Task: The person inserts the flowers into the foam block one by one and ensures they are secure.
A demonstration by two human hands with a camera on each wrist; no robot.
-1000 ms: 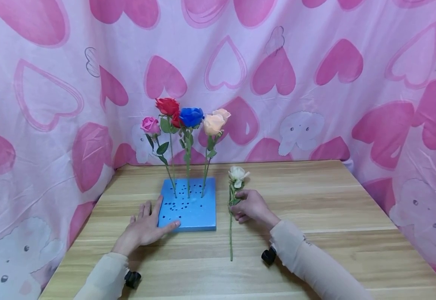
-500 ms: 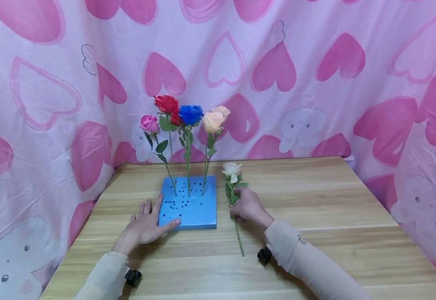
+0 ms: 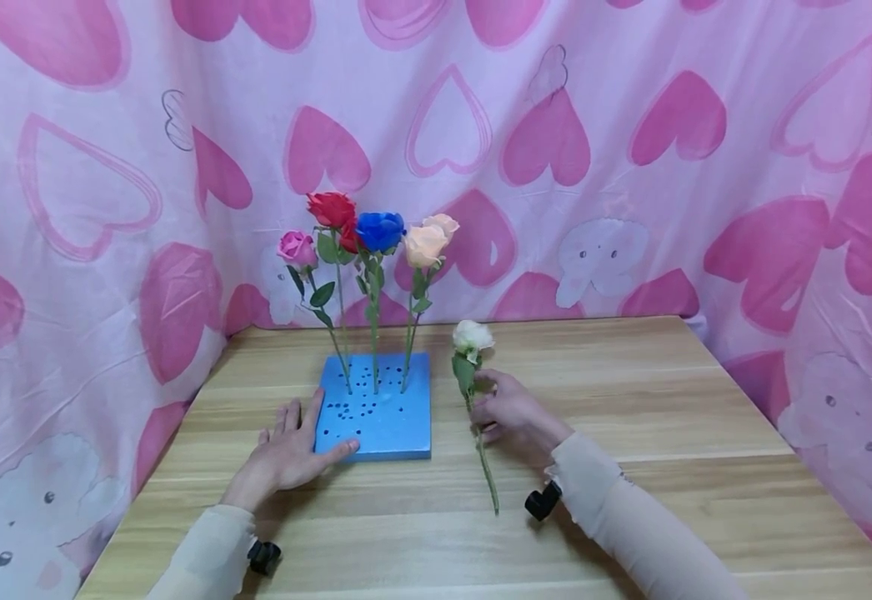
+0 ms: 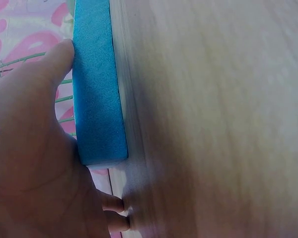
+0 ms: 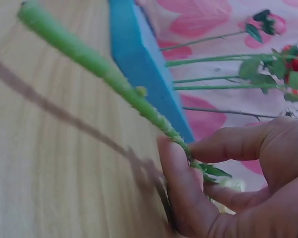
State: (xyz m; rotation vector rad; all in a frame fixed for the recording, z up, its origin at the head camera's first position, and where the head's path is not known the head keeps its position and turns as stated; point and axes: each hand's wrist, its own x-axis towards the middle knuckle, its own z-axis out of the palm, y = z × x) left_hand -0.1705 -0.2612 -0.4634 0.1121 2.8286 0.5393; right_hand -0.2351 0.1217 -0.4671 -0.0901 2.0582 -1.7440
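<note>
My right hand (image 3: 509,410) pinches the green stem of a white rose (image 3: 473,339) between thumb and fingers, right of the foam block. Its stem (image 5: 97,69) stretches toward the camera in the right wrist view, casting a shadow on the tabletop. The bloom points away from me and the cut end toward me. My left hand (image 3: 284,454) rests against the blue foam block (image 3: 398,435), fingers straight along its left side and thumb on its front edge. In the left wrist view the thumb (image 4: 59,62) lies at the block's upper edge.
Several roses stand in the block: a pink rose (image 3: 298,248), a red rose (image 3: 331,209), a blue rose (image 3: 380,231) and a peach rose (image 3: 426,246). Many small holes dot the block's top. A heart-patterned curtain (image 3: 608,50) surrounds the wooden table (image 3: 631,500).
The white rose has turned in my right hand, its lower stem end swinging to the right. That hand has shifted slightly right. My left hand stays at the block.
</note>
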